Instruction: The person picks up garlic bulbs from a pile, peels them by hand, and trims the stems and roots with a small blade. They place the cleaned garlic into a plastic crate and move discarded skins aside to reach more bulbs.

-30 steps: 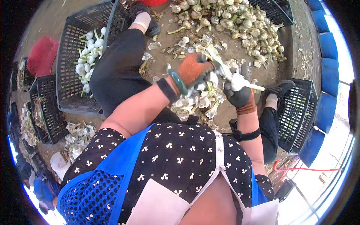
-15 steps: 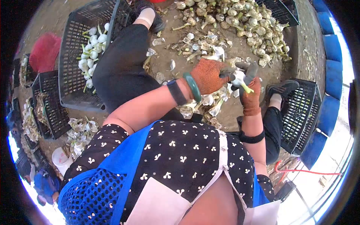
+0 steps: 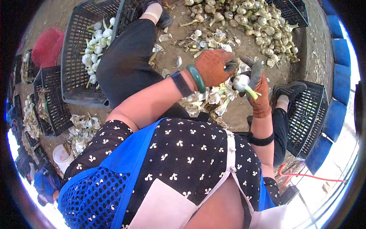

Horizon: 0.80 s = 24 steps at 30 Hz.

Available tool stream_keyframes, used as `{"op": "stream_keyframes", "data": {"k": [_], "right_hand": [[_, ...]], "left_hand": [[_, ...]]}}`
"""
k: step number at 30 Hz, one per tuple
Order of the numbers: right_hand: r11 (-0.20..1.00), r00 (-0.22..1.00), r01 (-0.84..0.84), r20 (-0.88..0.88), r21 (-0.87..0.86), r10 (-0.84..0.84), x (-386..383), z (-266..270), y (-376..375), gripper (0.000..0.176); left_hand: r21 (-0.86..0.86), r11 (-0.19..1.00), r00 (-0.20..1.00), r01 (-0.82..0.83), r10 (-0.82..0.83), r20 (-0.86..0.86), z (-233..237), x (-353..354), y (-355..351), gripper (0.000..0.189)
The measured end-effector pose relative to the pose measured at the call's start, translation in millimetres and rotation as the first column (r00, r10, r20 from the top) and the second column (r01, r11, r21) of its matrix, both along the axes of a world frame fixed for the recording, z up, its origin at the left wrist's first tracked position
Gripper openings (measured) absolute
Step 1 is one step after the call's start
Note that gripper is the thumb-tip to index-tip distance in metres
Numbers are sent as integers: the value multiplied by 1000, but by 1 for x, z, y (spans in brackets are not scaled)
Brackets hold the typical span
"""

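Resting in the grip of the right hand [image 3: 260, 91], one white garlic bulb [image 3: 241, 81] is held up above the floor [image 3: 237, 111]. Right grip: closed on the bulb, grey glove fingers extended past it on the far side.

Key relation: the bulb is set between the two hands, directly against the right one. The left hand [image 3: 214, 68] is placed just left of the bulb and slightly beyond it, so the right is nearer. The long axis is slanted: round end up and left toward the left hand, green stem [image 3: 252, 92] pointed down and right, toward the right wrist and the body.

Left grip: fingers curled, tips aimed at the bulb. Cannot tell whether anything is pinched there; contact with the bulb can't be confirmed either.

Around the bulb: loose peels [image 3: 213, 97] are scattered below it, on the body side and to the left. Beyond it, to the right, a heap of unpeeled garlic [image 3: 263, 32] is piled on the floor. Well left of it, clean white bulbs [image 3: 97, 42] are gathered in a black crate [image 3: 76, 91]. Right of it, past the right shoe [image 3: 291, 89], another black crate [image 3: 306, 124] is placed.
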State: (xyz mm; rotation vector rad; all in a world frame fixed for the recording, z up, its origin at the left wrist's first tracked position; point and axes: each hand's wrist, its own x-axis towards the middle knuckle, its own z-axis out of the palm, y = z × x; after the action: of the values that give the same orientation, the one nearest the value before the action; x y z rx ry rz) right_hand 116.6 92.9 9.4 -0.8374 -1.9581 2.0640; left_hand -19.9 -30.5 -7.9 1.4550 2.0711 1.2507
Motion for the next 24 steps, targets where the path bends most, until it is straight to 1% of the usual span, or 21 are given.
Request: {"op": "stream_keyframes", "data": {"k": [1,2,3,4,5,6,7,9,10,11,13,14,16,17,19,20,21,23,24], "right_hand": [[996,999,8,-50,87,-4,0,-2,0,54],[980,982,101,-142,-171,-126,-5,2,-4,56],[980,981,105,-143,-169,-130,-5,2,-2,56],[941,997,53,-65,334,-33,-3,0,1,51],[667,998,-52,57,743,15,-1,-1,0,46],[673,998,-57,64,738,14,1,-2,-3,46],[655,998,-37,63,755,-16,1,-1,-5,45],[611,996,3,53,792,-73,-3,1,-5,50],[590,991,37,47,807,-125,8,-24,7,52],[591,991,33,50,806,-124,3,-20,5,52],[569,993,14,57,822,-106,-5,-8,-1,55],[569,993,10,57,822,-101,-7,-7,-2,55],[596,999,16,15,803,-46,-9,-4,-4,49],[598,999,10,17,802,-39,-9,-2,-4,49],[753,997,-74,71,653,36,-7,9,-5,39],[884,993,-32,118,467,-26,-13,18,-10,40],[883,993,-33,118,468,-25,-12,17,-9,40],[924,999,-19,40,382,4,-10,10,-5,42],[965,991,56,-130,256,-23,-9,2,-4,40]], "left_hand": [[15,999,995,-52,50,83,-1,0,2,21],[19,999,996,-48,46,81,2,1,3,21],[-37,999,997,-3,6,80,5,4,2,23],[-95,995,996,41,-33,81,8,7,-1,25],[-157,984,993,85,-71,89,11,9,-3,27],[-216,975,997,61,-50,58,13,9,-2,28],[-218,974,997,61,-49,62,15,11,-3,28],[-212,977,989,23,9,146,19,12,-3,28],[-289,957,989,13,31,147,17,12,-3,28],[-290,957,988,13,32,150,16,13,-4,28],[-198,980,997,-31,46,70,13,15,-7,24],[-198,980,996,-37,51,70,11,15,-6,24],[-126,992,999,-30,34,30,6,16,-6,20],[-129,991,999,-37,41,32,5,15,-6,20],[-27,999,999,-17,16,-30,1,11,-6,20],[-35,999,1000,-4,4,-21,1,8,-5,21],[-34,999,1000,-5,5,-21,2,6,-3,21],[-62,998,998,0,3,56,6,2,1,21],[-54,995,983,-81,89,161,5,3,1,27]]}}
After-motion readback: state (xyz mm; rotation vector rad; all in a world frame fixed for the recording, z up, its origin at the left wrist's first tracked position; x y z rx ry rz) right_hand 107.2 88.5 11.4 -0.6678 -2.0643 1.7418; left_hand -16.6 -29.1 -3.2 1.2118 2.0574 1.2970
